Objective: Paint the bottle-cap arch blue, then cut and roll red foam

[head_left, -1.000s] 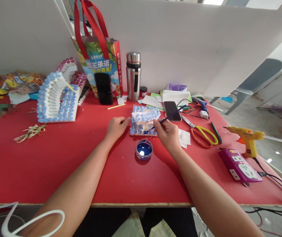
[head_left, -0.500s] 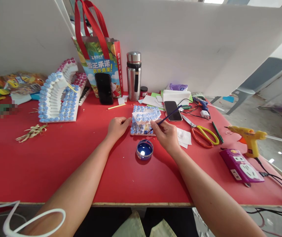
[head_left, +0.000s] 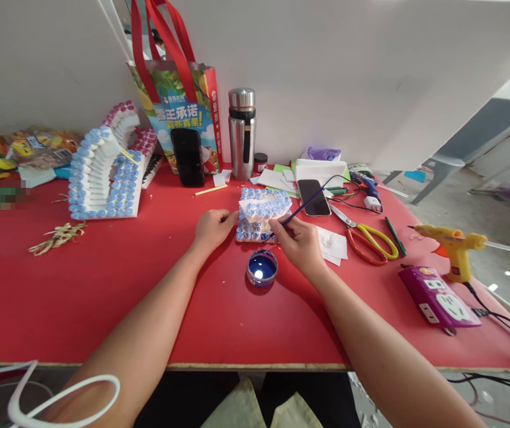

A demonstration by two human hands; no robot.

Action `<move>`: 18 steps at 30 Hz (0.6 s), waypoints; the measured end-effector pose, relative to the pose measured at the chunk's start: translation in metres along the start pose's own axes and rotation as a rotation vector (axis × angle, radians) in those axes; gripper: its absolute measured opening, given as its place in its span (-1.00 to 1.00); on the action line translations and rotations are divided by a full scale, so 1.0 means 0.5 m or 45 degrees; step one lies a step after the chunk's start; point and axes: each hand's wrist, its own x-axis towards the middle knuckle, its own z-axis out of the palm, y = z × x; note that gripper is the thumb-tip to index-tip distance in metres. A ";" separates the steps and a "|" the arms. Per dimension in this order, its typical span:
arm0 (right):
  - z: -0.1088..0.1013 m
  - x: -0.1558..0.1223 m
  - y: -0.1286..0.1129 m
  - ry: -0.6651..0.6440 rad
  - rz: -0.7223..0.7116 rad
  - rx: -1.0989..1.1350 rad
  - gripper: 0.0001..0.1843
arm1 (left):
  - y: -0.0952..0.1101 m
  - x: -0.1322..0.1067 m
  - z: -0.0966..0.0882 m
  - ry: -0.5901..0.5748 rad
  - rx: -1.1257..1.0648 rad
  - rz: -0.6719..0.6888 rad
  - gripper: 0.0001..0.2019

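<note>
Right hand (head_left: pixel 302 242) pinches blue brush (head_left: pixel 305 204) at blue-white model (head_left: pixel 264 210); left hand (head_left: pixel 211 230) by its edge, grip unclear.

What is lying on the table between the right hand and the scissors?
In the head view, white paper pieces lie on the red table between the right hand and the scissors.

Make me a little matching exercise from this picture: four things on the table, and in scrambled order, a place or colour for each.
Things:
1. Brush
2. Round pot
3. Scissors
4. Flask

Places and colours:
A. Upright beside the shopping bag
B. Silver, red and yellow
C. Held in the right hand
D. Deep blue inside

Pairs: 1-C, 2-D, 3-B, 4-A
</note>
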 end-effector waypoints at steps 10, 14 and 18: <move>0.002 -0.002 0.003 -0.008 0.023 -0.044 -0.59 | 0.003 0.001 -0.001 -0.039 0.049 0.004 -0.46; 0.004 -0.002 0.004 -0.020 0.044 -0.019 -0.56 | 0.005 0.000 -0.002 -0.048 0.059 0.005 -0.47; 0.004 -0.002 0.002 -0.038 0.036 -0.016 -0.59 | 0.005 0.000 -0.002 -0.063 0.072 0.000 -0.48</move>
